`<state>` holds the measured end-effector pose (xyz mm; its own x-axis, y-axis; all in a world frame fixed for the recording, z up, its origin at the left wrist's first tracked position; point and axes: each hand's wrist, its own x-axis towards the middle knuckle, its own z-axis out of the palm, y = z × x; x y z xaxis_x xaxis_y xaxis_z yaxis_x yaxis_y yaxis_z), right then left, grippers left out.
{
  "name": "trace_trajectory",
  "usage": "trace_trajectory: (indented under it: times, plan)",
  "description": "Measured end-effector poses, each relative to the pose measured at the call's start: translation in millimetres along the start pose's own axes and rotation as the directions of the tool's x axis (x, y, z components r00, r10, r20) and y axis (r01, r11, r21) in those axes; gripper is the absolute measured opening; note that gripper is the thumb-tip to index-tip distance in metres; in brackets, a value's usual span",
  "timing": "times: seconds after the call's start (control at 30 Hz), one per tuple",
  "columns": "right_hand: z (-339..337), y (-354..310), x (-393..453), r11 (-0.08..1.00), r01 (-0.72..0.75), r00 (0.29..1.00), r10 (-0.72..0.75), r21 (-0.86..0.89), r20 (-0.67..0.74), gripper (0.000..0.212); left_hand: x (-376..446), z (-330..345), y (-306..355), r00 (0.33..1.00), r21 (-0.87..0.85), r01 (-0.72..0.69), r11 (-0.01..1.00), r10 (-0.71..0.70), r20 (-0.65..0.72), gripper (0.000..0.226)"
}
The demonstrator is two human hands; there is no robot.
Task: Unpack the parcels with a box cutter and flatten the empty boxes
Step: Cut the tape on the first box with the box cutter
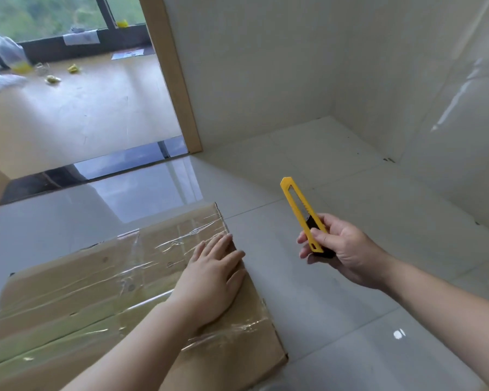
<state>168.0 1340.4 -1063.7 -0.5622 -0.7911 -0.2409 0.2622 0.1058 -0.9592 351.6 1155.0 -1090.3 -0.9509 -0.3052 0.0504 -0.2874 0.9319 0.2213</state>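
A large brown cardboard parcel (pixel 96 292), wrapped in clear tape, lies on the pale tiled floor at the lower left. My left hand (pixel 212 277) rests flat on its top near the right edge, fingers straight. To the right of the parcel and above the floor, my right hand (pixel 339 246) grips a yellow box cutter (pixel 297 204) by its lower end. The cutter points up and away from me. I cannot tell whether its blade is out.
White tiled walls (pixel 294 66) form a corner ahead and to the right. A wooden door frame (pixel 170 74) opens on the left into a room with a wood floor, small yellow items (pixel 73 68) and a window. Bare tiles (pixel 350 320) spread to the right of the parcel.
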Motion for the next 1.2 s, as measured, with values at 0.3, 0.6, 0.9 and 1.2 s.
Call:
trace_trajectory:
  times: [0.3,0.6,0.9,1.2]
  plan:
    - [2.4,12.5,9.9,0.996,0.085,0.992,-0.088,-0.035,-0.092,0.018,0.2,3.0,-15.1,0.929,0.017,0.368,0.930,-0.369,0.035,0.097]
    - [27.2,37.7,48.2,0.988,-0.103,0.989,0.089,-0.116,-0.119,0.019,18.2,0.4,-25.8,0.838,0.086,0.538,0.839,-0.543,0.054,0.077]
    - [48.9,46.1,58.6,0.977,-0.185,0.982,0.188,-0.106,0.017,0.025,19.5,3.5,-29.1,0.838,0.085,0.543,0.836,-0.545,0.009,0.075]
    - [52.5,46.3,62.2,0.985,-0.152,0.987,0.156,-0.079,0.043,0.021,17.8,-0.6,-29.1,0.839,0.058,0.541,0.839,-0.543,0.019,0.074]
